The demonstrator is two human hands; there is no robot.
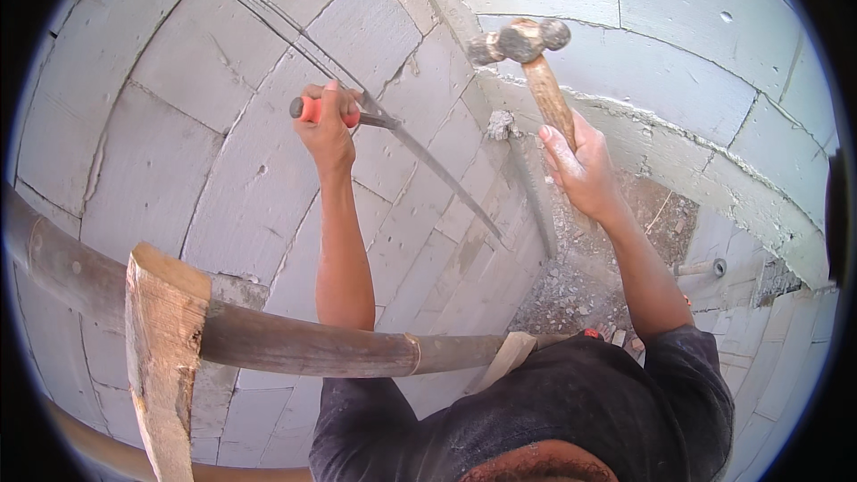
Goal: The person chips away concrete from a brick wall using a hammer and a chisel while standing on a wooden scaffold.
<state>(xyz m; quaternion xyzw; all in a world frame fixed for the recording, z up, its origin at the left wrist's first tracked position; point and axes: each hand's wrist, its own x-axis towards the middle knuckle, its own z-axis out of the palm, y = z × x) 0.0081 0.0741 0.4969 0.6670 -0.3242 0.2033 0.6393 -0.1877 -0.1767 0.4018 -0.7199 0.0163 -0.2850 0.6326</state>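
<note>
One pale block wall (250, 241), slotted (437, 174) to the right of the left grip. One brown pole (303, 339), below both grips. One rough timber piece (170, 330), lower left of the left grip. One wood-handled hammer (546, 94), clasped by the right hand (582, 165), head above the grip. One red-handled tool (375, 120), clenched in the left hand (328, 125), shaft pointing rightward to the slot.

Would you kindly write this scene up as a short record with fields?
Left hand: grips a red-handled metal tool
Right hand: holds a hammer by its wooden handle
Hammer head: apart from the tool
Wall: pale blocks, long narrow groove
Foreground: brown pole, rough wooden piece
Ground: rubble
</note>
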